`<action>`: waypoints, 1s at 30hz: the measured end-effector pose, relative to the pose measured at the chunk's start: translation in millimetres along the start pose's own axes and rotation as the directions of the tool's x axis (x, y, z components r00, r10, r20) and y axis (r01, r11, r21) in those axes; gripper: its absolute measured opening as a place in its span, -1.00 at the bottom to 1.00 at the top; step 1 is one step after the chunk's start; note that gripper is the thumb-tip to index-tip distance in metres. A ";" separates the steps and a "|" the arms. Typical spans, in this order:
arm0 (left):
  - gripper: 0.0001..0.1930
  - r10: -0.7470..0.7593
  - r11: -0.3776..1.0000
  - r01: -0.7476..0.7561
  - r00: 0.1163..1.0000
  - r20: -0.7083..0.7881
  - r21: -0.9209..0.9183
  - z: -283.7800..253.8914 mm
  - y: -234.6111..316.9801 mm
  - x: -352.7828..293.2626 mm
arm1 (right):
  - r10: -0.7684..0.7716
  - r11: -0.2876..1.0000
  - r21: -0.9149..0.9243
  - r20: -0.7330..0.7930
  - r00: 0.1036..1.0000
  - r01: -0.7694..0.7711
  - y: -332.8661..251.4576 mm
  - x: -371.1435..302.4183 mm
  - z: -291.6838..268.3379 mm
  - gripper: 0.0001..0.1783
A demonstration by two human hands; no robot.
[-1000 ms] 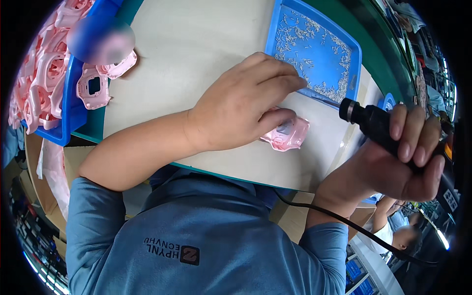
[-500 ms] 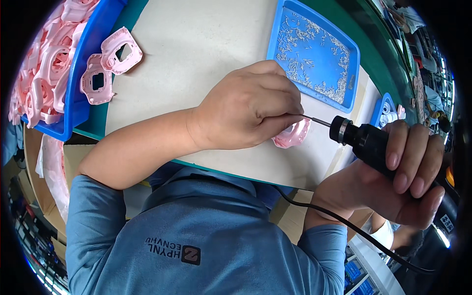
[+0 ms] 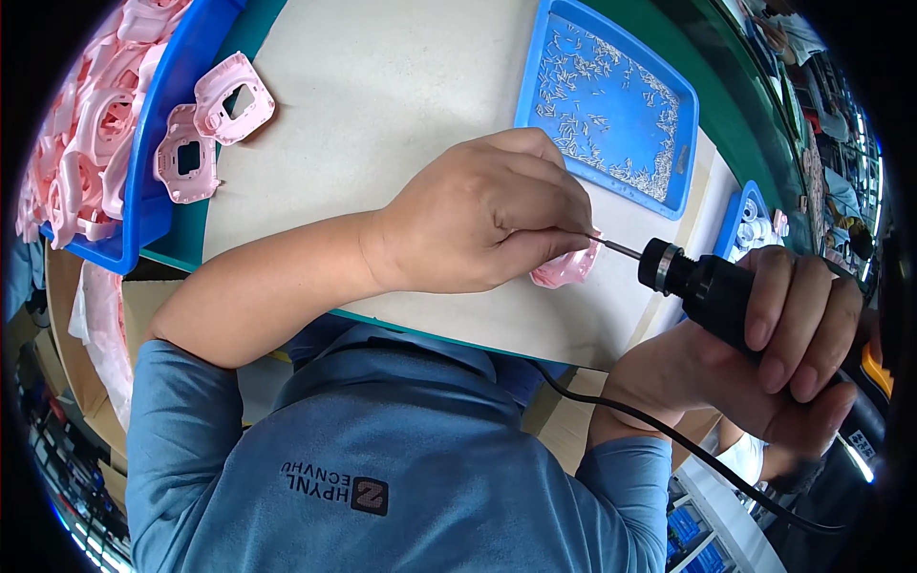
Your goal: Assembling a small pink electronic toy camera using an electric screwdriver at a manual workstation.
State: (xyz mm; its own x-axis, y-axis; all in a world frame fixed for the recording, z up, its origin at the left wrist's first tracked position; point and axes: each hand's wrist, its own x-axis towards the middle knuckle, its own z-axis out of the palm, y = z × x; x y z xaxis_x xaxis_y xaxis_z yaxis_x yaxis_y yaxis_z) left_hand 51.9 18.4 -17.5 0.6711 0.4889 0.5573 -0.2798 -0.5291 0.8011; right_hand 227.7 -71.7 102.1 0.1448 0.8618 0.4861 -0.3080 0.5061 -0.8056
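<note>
My right hand [image 3: 755, 353] is wrapped around a black electric screwdriver [image 3: 716, 291], held level with its bit pointing left. The thin bit [image 3: 621, 249] reaches the fingertips of my left hand [image 3: 506, 215]. Those fingers are pinched together, and whatever they hold is too small or hidden to name. Under them, a pink plastic housing part [image 3: 565, 271] lies on the pale work surface, mostly covered by the hand. Just beyond my left hand is a blue tray [image 3: 521, 105] with many small metal screws [image 3: 578, 124] scattered in it.
At the left stands a blue bin [image 3: 158, 162] heaped with pink housings [image 3: 100, 129]. Two more housings [image 3: 234, 98] lie beside it. A smaller blue box [image 3: 731, 229] with white round pieces [image 3: 755, 227] sits at right. A black cable [image 3: 659, 430] runs by my right arm.
My left fingertips and the screwdriver's bit have dipped slightly toward me, still meeting. My left hand covers a little more of the pink housing part.
</note>
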 end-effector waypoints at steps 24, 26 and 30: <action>-0.83 0.019 0.999 -0.017 0.999 0.044 -0.045 1.6 -4.7 -2.5 | -0.047 0.999 -0.023 0.051 0.998 0.048 2.0 -3.7 -1.3 -0.69; -0.79 0.024 0.999 -0.021 0.997 0.071 -0.036 2.7 -3.3 -3.2 | -0.090 0.994 -0.061 0.039 0.995 0.092 7.5 -8.5 4.8 -0.65; -0.60 -0.100 0.990 0.085 0.986 0.132 0.116 7.9 2.4 -7.1 | -0.071 0.990 -0.122 0.021 0.997 0.073 9.1 -19.2 10.1 -0.65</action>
State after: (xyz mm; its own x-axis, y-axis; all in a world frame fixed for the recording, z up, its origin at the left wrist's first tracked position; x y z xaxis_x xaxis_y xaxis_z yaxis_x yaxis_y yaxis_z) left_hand 51.9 8.1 -21.2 0.7807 0.4435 0.4404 -0.1400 -0.5627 0.8148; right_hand 212.5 -83.9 88.9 0.1461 0.8229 0.5491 -0.1791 0.5678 -0.8034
